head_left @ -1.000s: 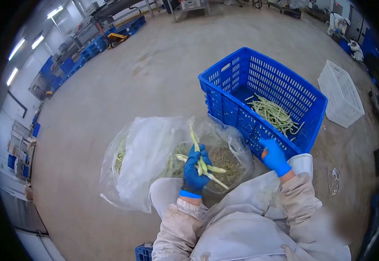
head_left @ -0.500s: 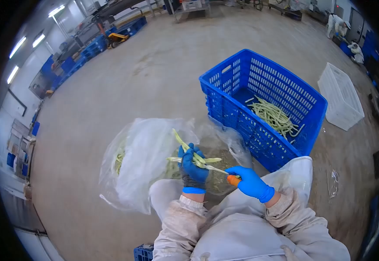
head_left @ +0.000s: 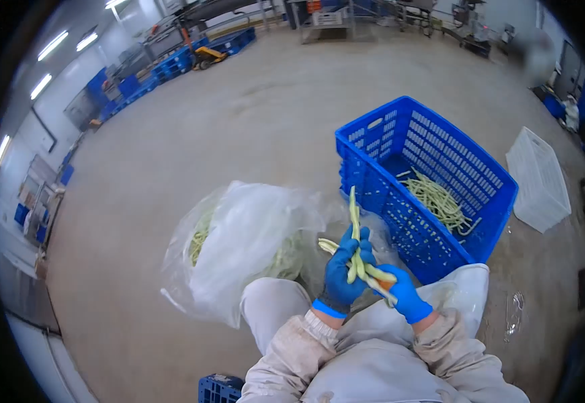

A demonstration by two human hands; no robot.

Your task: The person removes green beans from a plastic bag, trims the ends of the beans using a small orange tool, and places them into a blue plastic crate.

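Observation:
My left hand [head_left: 343, 277], in a blue glove, is closed around several pale green beans [head_left: 354, 216]. One bean points up past the fingers, others stick out to the left and lower right. My right hand [head_left: 408, 295], also gloved in blue, is close against it at the beans' lower ends. Its fingers are wrapped round an orange-handled tool [head_left: 384, 285], mostly hidden by the beans and fingers. Left of my knees lies a clear plastic bag [head_left: 248, 225] with more beans inside. Loose beans [head_left: 438, 203] lie in a blue slatted crate [head_left: 410, 235] ahead on the right.
A white crate [head_left: 539, 181] stands on the floor beyond the blue one. A scrap of clear plastic [head_left: 515, 312] lies at the right. Part of a dark blue crate [head_left: 220, 389] shows below. Far back are a yellow pallet truck [head_left: 210, 55] and blue pallets [head_left: 171, 64].
My hands have come together, the left moving right toward the right one. The upper bean now stands more upright. The whole view has shifted, with the crates lower and farther right.

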